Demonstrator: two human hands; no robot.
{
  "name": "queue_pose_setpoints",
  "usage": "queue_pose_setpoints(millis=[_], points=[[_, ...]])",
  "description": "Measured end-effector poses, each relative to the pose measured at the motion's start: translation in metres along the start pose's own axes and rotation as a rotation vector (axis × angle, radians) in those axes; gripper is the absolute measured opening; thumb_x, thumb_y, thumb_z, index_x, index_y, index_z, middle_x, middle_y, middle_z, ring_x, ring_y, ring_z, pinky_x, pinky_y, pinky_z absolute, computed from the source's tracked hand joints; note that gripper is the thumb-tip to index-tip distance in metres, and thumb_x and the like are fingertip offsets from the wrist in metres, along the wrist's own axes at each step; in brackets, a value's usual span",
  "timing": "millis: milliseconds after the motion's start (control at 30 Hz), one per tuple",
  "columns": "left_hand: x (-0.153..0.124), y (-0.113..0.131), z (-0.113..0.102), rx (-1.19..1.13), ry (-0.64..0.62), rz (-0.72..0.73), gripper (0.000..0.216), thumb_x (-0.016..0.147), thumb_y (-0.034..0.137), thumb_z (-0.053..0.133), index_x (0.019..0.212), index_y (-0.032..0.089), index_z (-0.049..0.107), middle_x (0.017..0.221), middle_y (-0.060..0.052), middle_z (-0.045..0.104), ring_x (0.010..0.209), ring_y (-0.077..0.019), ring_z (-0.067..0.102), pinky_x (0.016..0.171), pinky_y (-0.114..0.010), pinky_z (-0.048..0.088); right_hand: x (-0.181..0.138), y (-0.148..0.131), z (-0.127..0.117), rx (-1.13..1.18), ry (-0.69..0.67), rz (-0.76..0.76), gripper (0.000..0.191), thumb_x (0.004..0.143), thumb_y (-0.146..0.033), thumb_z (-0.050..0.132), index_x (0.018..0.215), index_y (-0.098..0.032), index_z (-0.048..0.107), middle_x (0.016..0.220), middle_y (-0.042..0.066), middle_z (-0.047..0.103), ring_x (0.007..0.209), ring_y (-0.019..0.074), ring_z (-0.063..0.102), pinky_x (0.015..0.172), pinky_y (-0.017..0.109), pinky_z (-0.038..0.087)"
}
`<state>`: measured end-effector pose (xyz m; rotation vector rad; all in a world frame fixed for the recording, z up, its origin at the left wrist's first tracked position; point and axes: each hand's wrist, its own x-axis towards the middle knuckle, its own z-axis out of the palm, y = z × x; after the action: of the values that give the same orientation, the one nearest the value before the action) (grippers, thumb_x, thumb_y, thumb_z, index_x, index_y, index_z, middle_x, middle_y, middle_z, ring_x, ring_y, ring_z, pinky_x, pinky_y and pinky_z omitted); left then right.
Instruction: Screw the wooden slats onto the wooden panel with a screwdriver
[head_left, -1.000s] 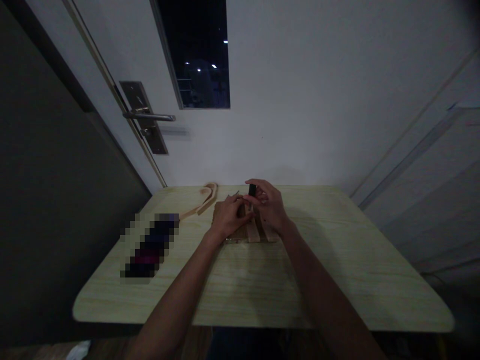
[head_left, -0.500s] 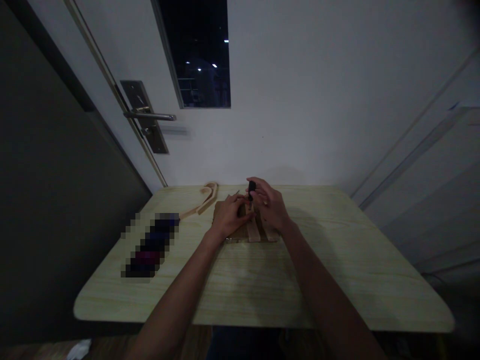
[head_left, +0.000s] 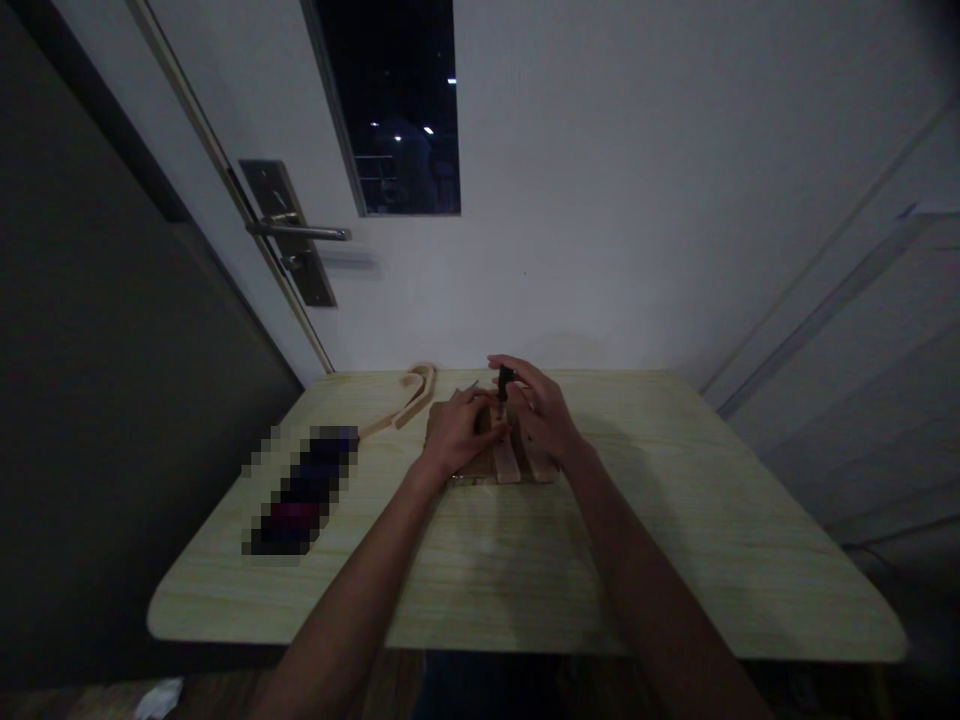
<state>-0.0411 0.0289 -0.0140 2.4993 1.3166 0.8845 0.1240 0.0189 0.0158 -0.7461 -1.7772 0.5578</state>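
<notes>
A screwdriver (head_left: 505, 382) with a black handle stands nearly upright, and the fingers of my right hand (head_left: 546, 415) are closed around its handle. Its tip meets a pale wooden strip (head_left: 506, 463) that lies on a brown wooden board (head_left: 474, 470). My left hand (head_left: 457, 432) rests on the board from the left, thumb and forefinger on either side of the strip near the screwdriver's tip. A second pale strip (head_left: 541, 466) lies to the right, partly under my right hand. What sits right beneath the tip is too small to make out.
Curved pale wooden pieces (head_left: 414, 400) lie on the table (head_left: 525, 580) left of the board. A blurred-out dark object (head_left: 304, 495) is at the table's left. A white door with a metal handle (head_left: 300, 232) rises behind the far edge.
The fingers of my right hand have shifted slightly at the top of the screwdriver handle, the forefinger reaching a little farther left. My left hand and the board stay in place.
</notes>
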Motion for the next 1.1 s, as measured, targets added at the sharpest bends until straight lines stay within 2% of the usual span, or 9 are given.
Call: queue_pose_setpoints(millis=[200,400,567,667,767,900,1100], points=[[0.0,-0.001,0.001,0.005,0.002,-0.005,0.029,0.081,0.039,0.068,0.104,0.022,0.065,0.121,-0.006,0.061,0.112,-0.0249,0.054,0.096,-0.039,0.045,0.001,0.005,0.003,0.123,0.049,0.129,0.03,0.091,-0.037,0.052,0.12,-0.03,0.054,0.102,0.004,0.066,0.085,0.0153,0.066,0.072,0.03,0.057],[0.0,0.001,0.0,0.028,0.005,-0.012,0.029,0.081,0.039,0.068,0.104,0.021,0.064,0.116,-0.006,0.063,0.106,-0.0249,0.056,0.092,-0.039,0.046,0.002,0.01,0.01,0.039,0.18,0.185,0.031,0.077,-0.028,0.069,0.106,-0.03,0.059,0.08,-0.003,0.056,0.068,0.0124,0.057,0.058,0.024,0.051],[0.0,0.001,0.0,0.019,0.005,-0.008,0.03,0.081,0.039,0.069,0.105,0.023,0.064,0.118,-0.005,0.062,0.107,-0.024,0.056,0.094,-0.038,0.045,0.002,0.009,0.01,-0.063,0.191,0.095,0.029,0.082,-0.028,0.065,0.11,-0.032,0.06,0.094,0.0,0.058,0.071,0.0121,0.055,0.063,0.027,0.053],[0.0,0.0,0.0,0.008,0.013,0.005,0.028,0.081,0.039,0.068,0.104,0.022,0.064,0.118,-0.005,0.062,0.108,-0.0239,0.056,0.095,-0.039,0.045,0.001,0.007,0.005,-0.108,0.134,0.062,0.026,0.087,-0.03,0.058,0.113,-0.031,0.06,0.101,0.003,0.059,0.075,0.0134,0.055,0.065,0.028,0.053],[0.0,0.0,0.0,0.0,0.01,0.006,0.028,0.082,0.038,0.067,0.103,0.021,0.065,0.117,-0.006,0.063,0.109,-0.0243,0.055,0.096,-0.039,0.045,-0.001,0.005,0.0,-0.048,0.049,0.066,0.035,0.091,-0.034,0.052,0.126,-0.031,0.052,0.11,0.005,0.06,0.084,0.0154,0.059,0.067,0.028,0.054],[0.0,0.0,0.0,0.006,0.004,-0.004,0.027,0.081,0.038,0.068,0.103,0.022,0.065,0.118,-0.005,0.062,0.11,-0.0243,0.056,0.096,-0.039,0.045,-0.003,0.005,0.001,0.014,0.006,0.081,0.042,0.093,-0.036,0.048,0.134,-0.029,0.045,0.103,0.005,0.065,0.085,0.0162,0.063,0.069,0.028,0.055],[0.0,0.001,0.0,0.005,0.003,-0.014,0.028,0.081,0.037,0.069,0.104,0.022,0.064,0.119,-0.005,0.062,0.11,-0.0247,0.055,0.096,-0.039,0.045,-0.001,0.012,0.006,-0.009,0.095,0.123,0.032,0.088,-0.031,0.055,0.12,-0.03,0.058,0.096,0.002,0.067,0.072,0.0138,0.06,0.059,0.026,0.052]])
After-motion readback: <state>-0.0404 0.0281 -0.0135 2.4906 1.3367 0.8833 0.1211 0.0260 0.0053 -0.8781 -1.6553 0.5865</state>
